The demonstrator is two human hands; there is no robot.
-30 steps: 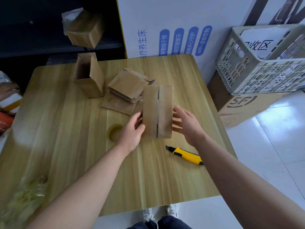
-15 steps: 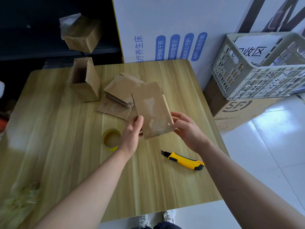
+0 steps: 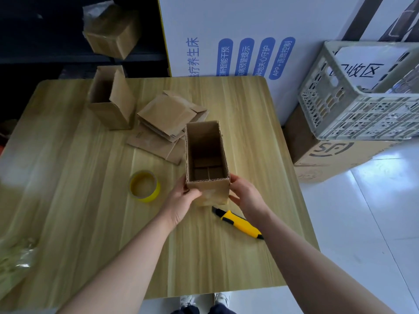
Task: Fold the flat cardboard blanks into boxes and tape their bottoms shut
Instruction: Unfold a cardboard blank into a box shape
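On my feed the box (image 3: pixel 206 152) sits dead centre of the frame, open end facing up at me, bottom flaps folded in. My left hand (image 3: pixel 181 200) grips its near left corner and my right hand (image 3: pixel 247 196) wraps the near right side, so both are clamped on it. Can't tell if the bottom is touching the table (image 3: pixel 68 177). The tape roll (image 3: pixel 145 185) lies just left of my left hand, and the yellow knife (image 3: pixel 240 224) is just below the box. The flat blanks (image 3: pixel 167 123) are stacked above and left of it, with a second box (image 3: pixel 111 98) standing at upper left. A plastic crate (image 3: pixel 362 98) is off at right.
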